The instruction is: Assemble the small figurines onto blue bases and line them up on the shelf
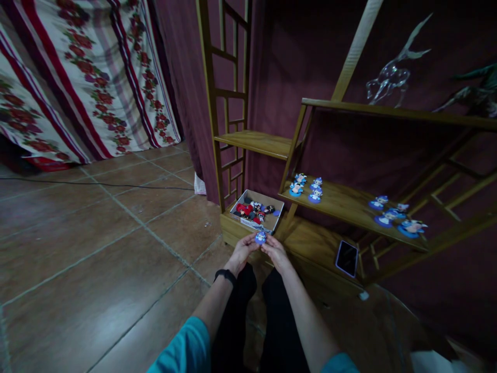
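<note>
Between my two hands, just in front of the box, is a small purple-and-white figurine [260, 238] on a round purple base. The fingers of my left hand [243, 250] close on its left side, and a dark band circles that wrist. From the other side my right hand [276, 252] grips it with thumb and fingers. Right behind stands an open cardboard box [276, 220] holding several red, black and purple figurine pieces [253, 209].
On the middle shelf [337, 199] several figurines stand in two groups, blue-based ones [295, 188] at left and purple-based ones [385, 217] at right. A tablet [347, 258] lies on the low shelf. A clear glass deer [390, 77] stands on the top shelf. A cable [97, 183] crosses the tiled floor.
</note>
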Demonstrator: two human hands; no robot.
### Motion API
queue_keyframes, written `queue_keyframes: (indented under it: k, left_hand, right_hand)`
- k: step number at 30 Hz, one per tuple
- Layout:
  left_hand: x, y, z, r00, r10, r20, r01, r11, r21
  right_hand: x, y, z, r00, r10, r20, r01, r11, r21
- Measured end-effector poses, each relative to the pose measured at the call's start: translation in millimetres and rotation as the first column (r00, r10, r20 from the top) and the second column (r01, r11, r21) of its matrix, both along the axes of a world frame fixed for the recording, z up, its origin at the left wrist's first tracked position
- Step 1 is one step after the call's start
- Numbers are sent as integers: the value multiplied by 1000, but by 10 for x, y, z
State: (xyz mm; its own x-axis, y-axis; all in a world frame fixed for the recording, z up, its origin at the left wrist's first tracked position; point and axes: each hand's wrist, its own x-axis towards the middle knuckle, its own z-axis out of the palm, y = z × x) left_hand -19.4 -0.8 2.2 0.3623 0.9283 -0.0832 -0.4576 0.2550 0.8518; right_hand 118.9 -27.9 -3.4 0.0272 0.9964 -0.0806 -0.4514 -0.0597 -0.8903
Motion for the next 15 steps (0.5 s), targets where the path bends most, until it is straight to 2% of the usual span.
queue_keyframes:
  k: [11,15]
  left_hand:
    - [22,-16,41,996,77,-37,-78,997,-22]
    - [26,-9,38,997,65,-44,-66,997,-34]
  right_hand:
    - [10,11,-33,999,21,-39,-22,999,-37]
    - [15,9,-37,1000,6,-16,-7,998,-63]
